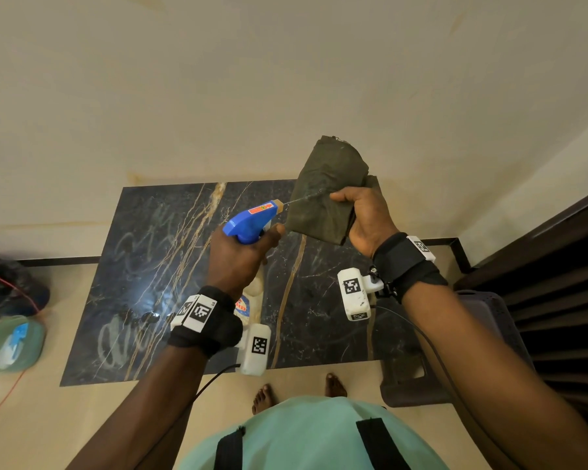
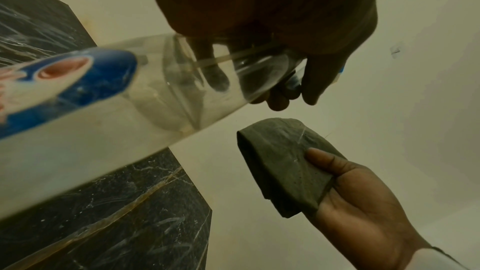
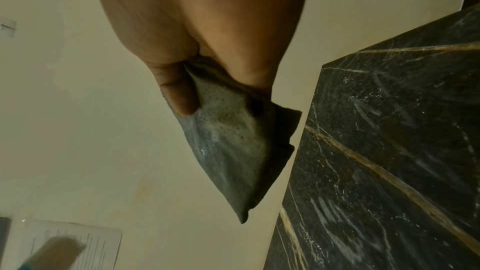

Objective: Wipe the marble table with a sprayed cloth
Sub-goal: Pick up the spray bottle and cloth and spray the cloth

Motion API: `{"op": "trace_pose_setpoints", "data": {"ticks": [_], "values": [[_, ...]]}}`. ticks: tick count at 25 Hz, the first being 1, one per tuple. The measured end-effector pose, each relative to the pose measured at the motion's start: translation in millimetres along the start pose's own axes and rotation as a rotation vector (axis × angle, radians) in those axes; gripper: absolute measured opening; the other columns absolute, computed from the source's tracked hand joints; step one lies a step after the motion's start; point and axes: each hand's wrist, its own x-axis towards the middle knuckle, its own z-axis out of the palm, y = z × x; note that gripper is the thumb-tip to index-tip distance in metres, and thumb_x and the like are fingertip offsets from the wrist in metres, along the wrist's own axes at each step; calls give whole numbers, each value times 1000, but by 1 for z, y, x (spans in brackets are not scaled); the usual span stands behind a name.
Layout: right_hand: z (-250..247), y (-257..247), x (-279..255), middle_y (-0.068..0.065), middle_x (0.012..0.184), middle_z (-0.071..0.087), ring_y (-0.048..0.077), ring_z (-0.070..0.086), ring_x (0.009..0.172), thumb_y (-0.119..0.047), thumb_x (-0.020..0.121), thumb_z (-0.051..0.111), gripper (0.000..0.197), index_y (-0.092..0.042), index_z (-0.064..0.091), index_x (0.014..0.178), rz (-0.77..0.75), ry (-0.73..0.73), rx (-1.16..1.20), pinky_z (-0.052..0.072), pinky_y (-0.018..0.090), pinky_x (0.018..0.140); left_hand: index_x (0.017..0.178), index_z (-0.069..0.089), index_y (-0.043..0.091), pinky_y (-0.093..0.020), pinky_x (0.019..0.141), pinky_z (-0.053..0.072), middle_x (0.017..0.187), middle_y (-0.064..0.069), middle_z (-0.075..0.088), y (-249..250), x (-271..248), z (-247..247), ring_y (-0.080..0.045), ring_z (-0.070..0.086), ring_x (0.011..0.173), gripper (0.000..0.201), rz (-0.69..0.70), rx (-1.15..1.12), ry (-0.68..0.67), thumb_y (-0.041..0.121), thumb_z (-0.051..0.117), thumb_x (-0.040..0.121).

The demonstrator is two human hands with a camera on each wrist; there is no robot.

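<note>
A black marble table (image 1: 157, 266) with gold veins and pale scribble marks stands below me against a cream wall. My left hand (image 1: 241, 256) grips a clear spray bottle (image 2: 161, 93) by its blue trigger head (image 1: 248, 220), index finger on the trigger. A thin jet leaves the nozzle toward a folded dark olive cloth (image 1: 323, 195). My right hand (image 1: 364, 215) holds that cloth up above the table's far right part, thumb pressed on its front. In the right wrist view the cloth (image 3: 231, 147) shows a wet, speckled patch beside the table (image 3: 389, 151).
A dark plastic stool (image 1: 421, 385) stands at the table's right front corner. A dark slatted door (image 1: 557, 300) lies to the right. On the floor at left are a dark bag (image 1: 7, 290), a green bag (image 1: 11, 344) and a red cord (image 1: 11, 395). My bare feet (image 1: 265, 398) are before the table.
</note>
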Motion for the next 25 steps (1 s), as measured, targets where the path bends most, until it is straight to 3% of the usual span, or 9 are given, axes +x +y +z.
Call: {"op": "trace_pose_setpoints", "data": {"ticks": [4, 7, 9, 11, 13, 15, 18, 22, 25], "values": [[2, 7, 0, 17, 112, 72, 38, 68, 105, 11, 83, 56, 34, -7, 69, 109, 26, -13, -33, 54, 55, 95, 104, 68, 11, -37, 65, 60, 80, -18, 71, -2, 5, 1, -20, 66, 61, 30, -8, -10, 25, 35, 79, 89], [5, 11, 3, 20, 117, 71, 40, 67, 108, 10, 81, 58, 39, -1, 67, 118, 33, -1, -39, 54, 55, 95, 104, 66, 23, -43, 68, 61, 83, -18, 71, -8, 6, -1, -20, 66, 61, 22, -5, 11, 17, 35, 78, 90], [8, 14, 6, 20, 116, 71, 40, 67, 107, 10, 81, 57, 34, -4, 70, 110, 38, 0, -38, 54, 56, 95, 106, 67, 30, -45, 68, 60, 85, -20, 71, -11, 7, -4, -21, 65, 62, 21, -6, -15, 24, 38, 79, 90], [12, 19, 11, 20, 115, 71, 40, 67, 106, 10, 82, 57, 30, -6, 71, 104, 54, 6, -56, 53, 56, 95, 105, 67, 38, -43, 68, 59, 86, -21, 71, -13, 9, -7, -20, 65, 62, 18, -9, -42, 47, 37, 79, 91], [16, 28, 17, 22, 117, 70, 42, 66, 109, 9, 80, 58, 33, -2, 70, 109, 74, 12, -80, 53, 57, 95, 104, 66, 43, -38, 68, 58, 89, -22, 72, -19, 14, -11, -19, 66, 64, 17, -26, -41, 62, 36, 77, 93], [21, 41, 24, 22, 117, 70, 42, 66, 108, 8, 81, 57, 35, -2, 70, 112, 96, 12, -119, 55, 55, 92, 105, 67, 37, -38, 73, 59, 92, -19, 73, -31, 24, -15, -22, 70, 70, 14, -63, -47, 79, 38, 75, 94], [28, 64, 35, 21, 115, 71, 41, 68, 105, 9, 81, 57, 36, -2, 70, 113, 141, 19, -161, 58, 53, 88, 106, 69, 16, -46, 86, 59, 95, -17, 73, -60, 37, -24, -29, 72, 85, 29, -166, -64, 100, 41, 75, 93], [40, 98, 52, 23, 109, 72, 41, 71, 96, 8, 75, 59, 40, 4, 69, 114, 176, 74, -225, 60, 52, 78, 94, 65, 27, -28, 79, 52, 80, 8, 63, -90, 52, -34, -5, 62, 75, 16, -263, -133, 146, 38, 77, 92], [52, 120, 59, 25, 103, 73, 43, 71, 92, 9, 73, 59, 37, 6, 70, 109, 205, 116, -277, 59, 59, 77, 98, 66, 19, -20, 74, 51, 79, 9, 61, -112, 64, -44, -4, 59, 73, 17, -277, -176, 186, 30, 78, 92]]}}
